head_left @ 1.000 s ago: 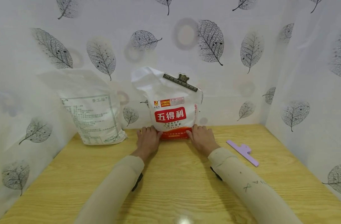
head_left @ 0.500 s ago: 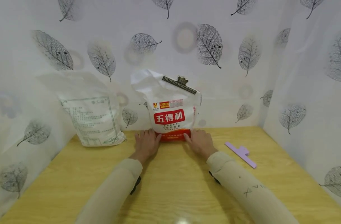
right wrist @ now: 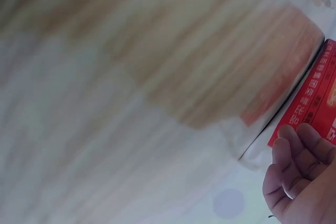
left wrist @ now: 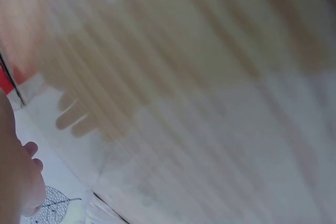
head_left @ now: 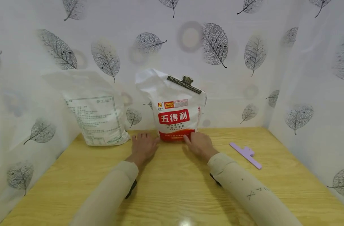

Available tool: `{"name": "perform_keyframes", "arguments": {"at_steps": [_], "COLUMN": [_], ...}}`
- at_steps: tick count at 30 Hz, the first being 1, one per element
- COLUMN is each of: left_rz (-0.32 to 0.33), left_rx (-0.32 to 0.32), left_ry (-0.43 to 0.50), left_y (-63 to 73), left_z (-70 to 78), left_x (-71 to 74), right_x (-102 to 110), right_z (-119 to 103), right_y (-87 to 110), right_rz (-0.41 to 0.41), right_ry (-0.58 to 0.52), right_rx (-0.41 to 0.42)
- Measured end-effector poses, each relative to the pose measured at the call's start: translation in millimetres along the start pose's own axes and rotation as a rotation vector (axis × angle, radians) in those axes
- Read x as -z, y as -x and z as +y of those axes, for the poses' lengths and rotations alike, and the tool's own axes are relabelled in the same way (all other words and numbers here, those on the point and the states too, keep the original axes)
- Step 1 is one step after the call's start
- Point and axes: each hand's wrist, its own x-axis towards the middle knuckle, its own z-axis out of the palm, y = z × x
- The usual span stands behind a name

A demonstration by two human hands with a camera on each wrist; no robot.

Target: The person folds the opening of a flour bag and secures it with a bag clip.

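A white flour bag (head_left: 173, 116) with a red label and red base stands upright on the table against the wall. A dark metal clip (head_left: 184, 84) is fastened across its slanted top. Left of the bag's lower corner, my left hand (head_left: 143, 147) rests low over the table, fingers loosely bent, apparently apart from the bag. My right hand (head_left: 200, 145) is at the lower right corner, its thumb in front of the red base. In the right wrist view its fingers (right wrist: 299, 153) look loosely bent beside the red base; contact cannot be told.
A second white bag (head_left: 96, 116) with green print stands at the back left. A lilac plastic clip (head_left: 246, 154) lies on the wooden table (head_left: 172, 188) to the right. Leaf-patterned sheeting (head_left: 231, 103) encloses the back and sides.
My left hand has drawn leftward off the flour bag's lower side. My right hand has shifted slightly back, its thumb now farther across the red front. The bag stays standing.
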Motion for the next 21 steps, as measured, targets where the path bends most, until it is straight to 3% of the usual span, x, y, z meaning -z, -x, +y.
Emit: {"name": "perform_keyframes", "arguments": {"at_steps": [12,21], "left_rz": [0.047,0.043], "left_rx": [0.04,0.067], "left_ry": [0.03,0.048], "left_y": [13.9,21.1], "left_z": [-26.8,-45.2], "left_x": [1.8,4.8], "right_x": [2,0], "right_z": [-21,-39], "right_y": [4.2,7.4], "right_rz": [0.02,0.003], "right_ry": [-0.047,-0.092], "right_rx": [0.052,0.082]}}
